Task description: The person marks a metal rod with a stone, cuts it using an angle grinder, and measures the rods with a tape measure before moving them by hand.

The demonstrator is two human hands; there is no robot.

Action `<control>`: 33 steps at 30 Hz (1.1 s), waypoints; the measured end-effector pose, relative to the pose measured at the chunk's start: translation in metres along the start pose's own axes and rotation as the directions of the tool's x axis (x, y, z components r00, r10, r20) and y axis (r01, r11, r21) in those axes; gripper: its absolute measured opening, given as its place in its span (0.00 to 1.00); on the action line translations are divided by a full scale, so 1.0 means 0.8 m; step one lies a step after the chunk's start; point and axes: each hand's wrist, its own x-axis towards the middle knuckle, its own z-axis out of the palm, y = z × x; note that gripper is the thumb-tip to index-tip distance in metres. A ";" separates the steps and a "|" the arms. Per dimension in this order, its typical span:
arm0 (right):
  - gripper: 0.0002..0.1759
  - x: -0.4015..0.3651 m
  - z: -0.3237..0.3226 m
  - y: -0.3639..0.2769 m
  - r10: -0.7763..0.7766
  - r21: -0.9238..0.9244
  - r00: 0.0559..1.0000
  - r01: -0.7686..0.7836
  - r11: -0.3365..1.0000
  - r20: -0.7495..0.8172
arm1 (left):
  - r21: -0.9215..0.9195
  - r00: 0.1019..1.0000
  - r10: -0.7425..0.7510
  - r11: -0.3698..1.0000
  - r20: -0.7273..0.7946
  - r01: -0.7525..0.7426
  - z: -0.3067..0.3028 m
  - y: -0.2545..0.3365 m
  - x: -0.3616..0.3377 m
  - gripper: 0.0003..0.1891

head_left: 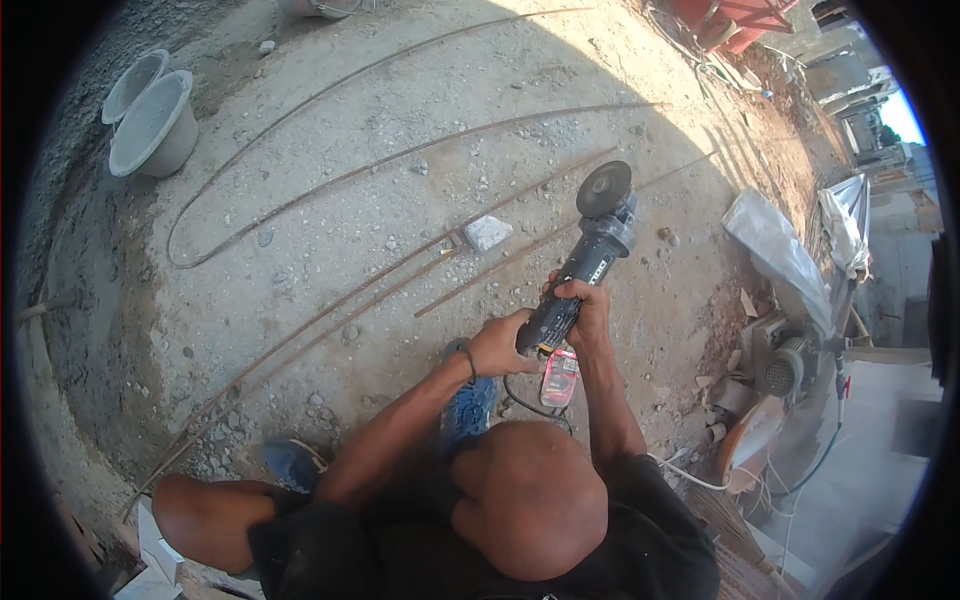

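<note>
A black angle grinder [572, 278] with a round disc [604, 189] points up and away, tilted to the right. Wrapped around the middle of its body is my right hand [588, 306]. The fingers of my left hand [500, 345], with a dark band at the wrist, are closed on its rear end. Just below the grinder is a pink and clear packet [559, 380], with a dark cable beside it. Several long thin rods [350, 295] lie on the ground ahead, some near a pale stone block [488, 233].
A bare head [532, 500] and dark-clothed shoulders show at bottom centre, with blue shoes [468, 408] near the left hand. Buckets [155, 125] stand upper left. On the right are plastic sheeting [775, 245], a motor [786, 368], cables and a hose. A red object [725, 22] is at the top right.
</note>
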 end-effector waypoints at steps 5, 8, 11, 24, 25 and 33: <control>0.18 -0.005 -0.001 0.001 0.019 -0.095 0.997 -0.012 0.995 0.079 | -0.193 0.983 -0.163 0.965 0.086 0.177 0.032 0.004 0.019 0.34; 0.18 -0.009 0.018 -0.006 -0.037 -0.336 0.998 0.050 0.940 0.045 | -0.110 0.967 -0.209 0.975 -0.149 0.194 0.046 0.016 0.014 0.34; 0.20 0.007 0.017 0.001 -0.111 -0.516 0.994 0.091 0.851 -0.007 | -0.103 0.964 -0.229 0.971 -0.133 0.216 0.051 0.009 0.019 0.37; 0.40 0.075 0.018 0.007 0.007 -0.912 0.959 0.268 0.312 0.284 | 0.654 0.789 0.168 0.672 -0.591 0.347 -0.224 -0.140 -0.082 0.18; 0.40 0.078 0.016 0.013 0.011 -0.912 0.959 0.265 0.312 0.283 | 0.684 0.825 0.112 0.627 -0.554 0.374 -0.229 -0.146 -0.091 0.18; 0.37 0.105 0.020 0.025 0.065 -0.916 0.951 0.270 0.298 0.301 | 0.423 0.803 -0.179 0.773 -0.569 0.473 -0.230 -0.153 -0.107 0.25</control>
